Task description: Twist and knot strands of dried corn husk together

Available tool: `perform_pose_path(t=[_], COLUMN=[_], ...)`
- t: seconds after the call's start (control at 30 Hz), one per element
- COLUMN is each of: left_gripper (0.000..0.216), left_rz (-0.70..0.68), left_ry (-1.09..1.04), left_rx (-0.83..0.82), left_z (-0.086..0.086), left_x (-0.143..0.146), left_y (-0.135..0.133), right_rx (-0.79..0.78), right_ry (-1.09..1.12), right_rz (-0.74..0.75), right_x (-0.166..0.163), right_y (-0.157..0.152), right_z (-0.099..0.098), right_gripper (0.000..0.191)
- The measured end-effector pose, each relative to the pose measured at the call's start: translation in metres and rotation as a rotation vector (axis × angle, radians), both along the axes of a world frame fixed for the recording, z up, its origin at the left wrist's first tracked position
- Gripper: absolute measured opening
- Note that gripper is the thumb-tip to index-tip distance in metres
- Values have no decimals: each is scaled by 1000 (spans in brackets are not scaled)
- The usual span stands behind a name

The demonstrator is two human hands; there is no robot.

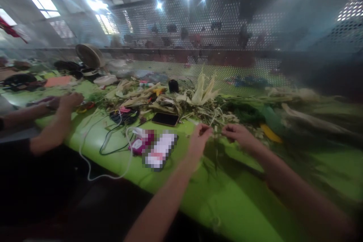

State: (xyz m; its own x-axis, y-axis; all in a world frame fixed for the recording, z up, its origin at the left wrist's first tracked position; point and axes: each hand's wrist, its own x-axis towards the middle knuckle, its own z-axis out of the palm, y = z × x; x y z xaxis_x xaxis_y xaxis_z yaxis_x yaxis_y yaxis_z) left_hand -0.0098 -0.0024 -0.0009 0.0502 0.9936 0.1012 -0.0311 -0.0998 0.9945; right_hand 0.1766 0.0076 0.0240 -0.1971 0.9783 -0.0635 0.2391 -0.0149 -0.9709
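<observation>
My left hand is closed in a pinch above the green table, fingers curled towards the right. Facing it a short gap away, my right hand is pinched too. Between them runs a thin pale strip of corn husk, with narrow strands hanging below; blur hides its exact shape. Right behind the hands lies a heap of dry corn husks, some standing upright like a fan. A dark phone lies flat at the heap's front edge.
Left of my arm lie a phone with a lit screen, a purple packet and a white cable. Another person's hands work at the far left. A perforated metal panel rises behind the table. Something yellow lies at right.
</observation>
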Motion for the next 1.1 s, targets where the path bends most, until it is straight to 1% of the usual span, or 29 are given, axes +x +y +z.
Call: perform_pose_path(t=[0.13, 0.2, 0.33, 0.4, 0.53, 0.6, 0.67, 0.73, 0.87, 1.0, 1.1], left_gripper=[17, 18, 18, 18, 17, 16, 16, 16, 17, 17, 15], left_rz=[31, 39, 48, 34, 65, 98, 116, 109, 36, 25, -25], left_ry=[-175, -218, -270, -294, -279, -268, -270, -276, -189, -36, 33], left_rx=[-39, -55, -79, -90, -82, -66, -53, -56, -70, 49, 106], left_z=[-6, -8, -9, -8, -8, -8, -7, -6, 1, 4, 4], left_x=[-3, -1, 2, 2, 4, 4, 4, 2, -3, -2, 3], left_y=[6, 9, 11, 11, 10, 10, 10, 10, 8, 6, 5], right_rx=[93, 94, 75, 138, 365, 447, 467, 431, 232, 133, 77], right_ry=[-134, -124, -37, -108, -416, -477, -491, -491, -363, -205, -121], right_rz=[-53, -57, -20, 7, 41, 43, 41, 31, 36, 8, 22], right_x=[5, 5, 6, 7, 6, 5, 3, 3, 7, 6, -2], right_y=[5, 7, 9, 8, 4, 3, 3, 4, 5, 2, -1], right_z=[2, -1, -9, -11, -10, -9, -9, -9, -5, -1, -4], right_gripper=[26, 26, 24, 23, 22, 22, 23, 22, 23, 30, 32])
